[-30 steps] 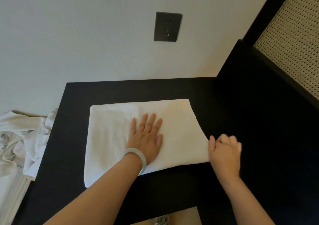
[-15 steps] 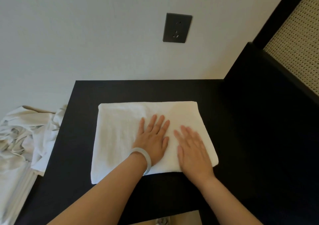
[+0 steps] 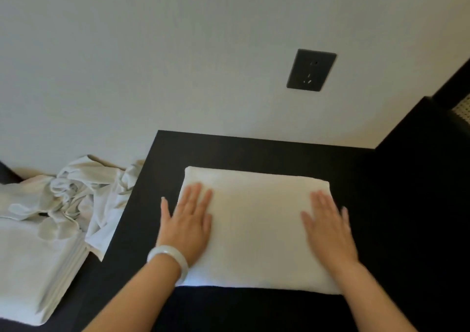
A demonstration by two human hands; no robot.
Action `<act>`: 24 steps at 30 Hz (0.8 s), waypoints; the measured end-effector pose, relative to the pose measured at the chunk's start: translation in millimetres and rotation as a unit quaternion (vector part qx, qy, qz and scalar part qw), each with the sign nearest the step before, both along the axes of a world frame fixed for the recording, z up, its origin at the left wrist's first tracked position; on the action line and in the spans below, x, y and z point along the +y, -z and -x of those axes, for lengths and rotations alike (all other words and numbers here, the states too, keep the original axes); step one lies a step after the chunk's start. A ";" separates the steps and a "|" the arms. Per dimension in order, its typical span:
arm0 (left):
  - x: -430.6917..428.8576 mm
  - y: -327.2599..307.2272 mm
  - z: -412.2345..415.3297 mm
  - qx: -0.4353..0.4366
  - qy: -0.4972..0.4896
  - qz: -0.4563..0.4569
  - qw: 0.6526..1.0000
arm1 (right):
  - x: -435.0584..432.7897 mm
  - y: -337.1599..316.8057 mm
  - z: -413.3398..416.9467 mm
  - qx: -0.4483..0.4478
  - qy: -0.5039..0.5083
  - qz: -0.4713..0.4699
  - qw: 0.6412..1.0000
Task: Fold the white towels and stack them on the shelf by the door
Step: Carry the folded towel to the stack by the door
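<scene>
a white towel (image 3: 256,232) lies folded flat on a black table top (image 3: 254,151). it is a neat block with its long side going left to right. it sits in the middle of the table top, a little way out from the wall (image 3: 178,51).

both hands lie on the towel. the left hand (image 3: 189,219) is on the left end. its fingers are straight and close together, and the palm is pressed down flat. its thumb sticks out past the left edge of the towel, over the black top. it grips nothing. a pale round bangle (image 3: 169,256) sits on that wrist.

the right hand (image 3: 328,227) is on the right end of the towel. it is flat too, with straight fingers spread a bit, and it grips nothing. its little finger is right at the right edge of the towel. this hand looks a little blurry.

the two hands are well apart, with bare towel between them.

to the left of the table, lower down, is a stack of folded white cloths (image 3: 28,268). behind that stack is a heap of crumpled white cloth (image 3: 86,191), and it touches the left edge of the table top.

on the wall above the table is a dark plug socket (image 3: 311,70). a tall black panel (image 3: 419,179) stands at the right end of the table.
</scene>
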State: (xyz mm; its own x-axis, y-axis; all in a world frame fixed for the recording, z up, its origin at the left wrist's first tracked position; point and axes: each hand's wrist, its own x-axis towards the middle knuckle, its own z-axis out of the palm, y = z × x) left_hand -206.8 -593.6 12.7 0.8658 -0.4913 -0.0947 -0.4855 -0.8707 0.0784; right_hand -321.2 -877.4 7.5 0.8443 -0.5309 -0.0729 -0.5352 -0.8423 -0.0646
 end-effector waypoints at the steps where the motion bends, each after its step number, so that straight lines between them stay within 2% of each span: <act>1: 6.0 -2.4 -9.7 0.019 -0.021 -0.007 1.000 | -12.7 -6.9 -4.1 0.021 0.034 0.008 0.999; 2: 4.5 -10.3 -15.1 0.021 -0.031 -0.020 0.999 | -17.0 -11.8 -11.2 0.014 0.043 0.019 0.999; 3: -4.3 -19.4 -16.6 -0.002 -0.023 -0.024 0.999 | -11.4 -16.4 -20.1 -0.028 0.016 0.036 0.999; 5: -36.9 -34.3 -13.5 -0.042 0.028 0.001 0.999 | 17.8 -25.5 -41.1 -0.110 -0.091 0.021 0.990; 6: -54.7 -37.5 -10.5 -0.043 0.057 0.019 0.997 | 34.5 -27.4 -49.6 -0.122 -0.157 0.001 0.980; 8: -77.8 -28.3 -12.9 -0.016 0.097 0.017 0.995 | 55.3 -17.3 -57.7 -0.073 -0.267 -0.041 0.960; 9: -80.6 -19.5 -19.4 0.006 0.090 0.000 0.996 | 52.0 -11.3 -59.3 -0.035 -0.284 -0.053 0.957; 11: -71.0 -3.1 -32.3 0.031 0.044 -0.035 0.998 | 20.4 -4.3 -62.0 -0.024 -0.252 -0.056 0.966; 15: -51.7 0.1 -39.4 0.024 -0.024 -0.072 0.997 | -52.5 -4.9 -61.0 0.012 -0.134 -0.035 0.990; 18: -54.2 -3.0 -38.8 0.035 -0.060 -0.076 0.995 | -69.0 -12.5 -71.6 0.056 -0.072 -0.053 0.994; 20: -60.0 -9.0 -39.0 0.035 -0.075 -0.075 0.994 | -62.1 -20.7 -82.4 0.093 -0.001 -0.012 0.996; 22: -75.7 -18.1 -39.4 0.028 -0.048 -0.040 0.998 | -32.9 -29.9 -95.4 0.033 -0.009 0.065 0.997; 24: -96.1 -24.2 -34.9 0.008 0.059 -0.009 0.998 | 13.0 -32.0 -105.1 -0.082 -0.127 0.064 0.986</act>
